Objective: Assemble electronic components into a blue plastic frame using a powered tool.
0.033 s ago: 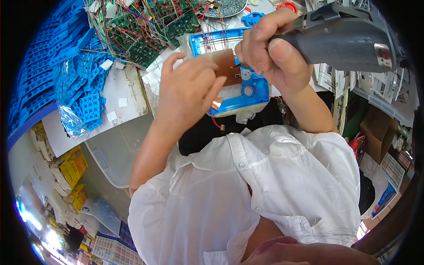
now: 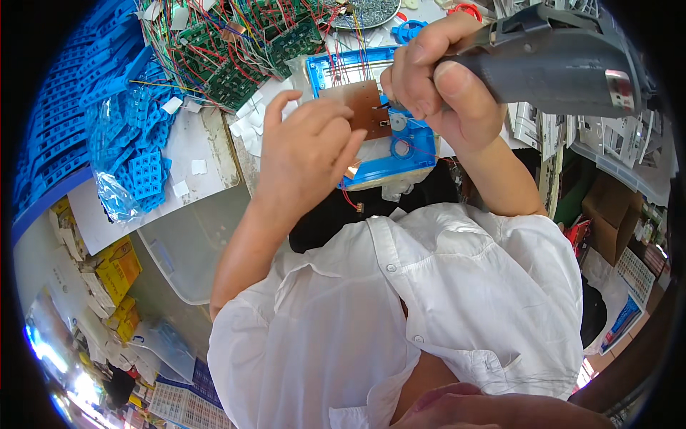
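My right hand is wrapped round the front of a dark grey power screwdriver, which lies nearly level. Its front end points at a brown circuit board, though my fingers mostly hide the tip. The board sits inside a blue plastic housing with red wires running from it. Over the board's left edge hovers or rests my left hand; I cannot tell if it touches. Its fingers are bent and apart, thumb stretched toward the board, with nothing seen in them.
Green circuit boards with tangled wires lie behind the housing. Blue plastic parts are heaped at the left, some in clear film. A metal dish of screws stands at the back. Clear bins sit lower left and right.
My left hand and forearm have shifted very slightly to the right. My right hand, the power screwdriver and the housing look the same.
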The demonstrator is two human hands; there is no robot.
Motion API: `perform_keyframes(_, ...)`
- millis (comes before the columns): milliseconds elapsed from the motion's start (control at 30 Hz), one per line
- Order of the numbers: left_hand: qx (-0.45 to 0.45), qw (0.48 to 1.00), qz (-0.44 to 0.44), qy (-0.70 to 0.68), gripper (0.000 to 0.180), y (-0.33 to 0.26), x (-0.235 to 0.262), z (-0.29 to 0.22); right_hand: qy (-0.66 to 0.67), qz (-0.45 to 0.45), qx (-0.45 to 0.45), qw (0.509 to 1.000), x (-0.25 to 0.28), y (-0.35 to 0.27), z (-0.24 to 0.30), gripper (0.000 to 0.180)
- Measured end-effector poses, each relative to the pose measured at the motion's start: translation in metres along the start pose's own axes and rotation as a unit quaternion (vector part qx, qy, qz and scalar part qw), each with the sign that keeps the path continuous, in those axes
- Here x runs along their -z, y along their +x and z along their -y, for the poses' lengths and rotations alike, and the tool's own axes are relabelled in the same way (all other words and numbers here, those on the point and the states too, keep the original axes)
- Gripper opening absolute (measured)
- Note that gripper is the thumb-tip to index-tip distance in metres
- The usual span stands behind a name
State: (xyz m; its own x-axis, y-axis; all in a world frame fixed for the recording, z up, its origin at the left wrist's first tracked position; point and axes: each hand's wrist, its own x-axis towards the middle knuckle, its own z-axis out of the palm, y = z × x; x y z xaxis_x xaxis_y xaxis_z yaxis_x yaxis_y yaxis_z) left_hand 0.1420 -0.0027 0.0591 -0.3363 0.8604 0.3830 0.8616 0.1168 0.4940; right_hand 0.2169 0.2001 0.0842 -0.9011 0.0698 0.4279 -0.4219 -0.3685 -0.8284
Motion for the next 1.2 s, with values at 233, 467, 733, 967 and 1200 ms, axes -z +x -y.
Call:
perform_keyframes(233, 0.039, 0.997, -0.064, -0.025, 0.015, 0.004, -0.005, -0.004, 0.015, 0.007, 0.005, 1.0, -0.007, 0.007, 0.014, 0.031)
perform_keyframes(467, 0.032, 0.989, -0.081, -0.118, 0.02, 0.011, -0.008, -0.017, -0.012, 0.055, 0.007, 0.998, -0.013, 0.009, 0.033, 0.035)
perform_keyframes(733, 0.019, 0.98, -0.131, -0.149, 0.025, 0.009, -0.018, -0.02, 0.001, 0.064, 0.01, 0.998, -0.014, 0.007, 0.039, 0.037)
perform_keyframes(967, 0.025, 0.965, -0.188, -0.182, 0.023, 0.006, -0.027, -0.024, 0.014, 0.068, 0.004, 0.998, -0.014, 0.007, 0.046, 0.04)
perform_keyframes(1200, 0.052, 0.991, -0.121, -0.032, 0.013, -0.005, -0.011, -0.012, -0.028, -0.028, 0.007, 0.999, -0.005, 0.002, 0.017, 0.03)
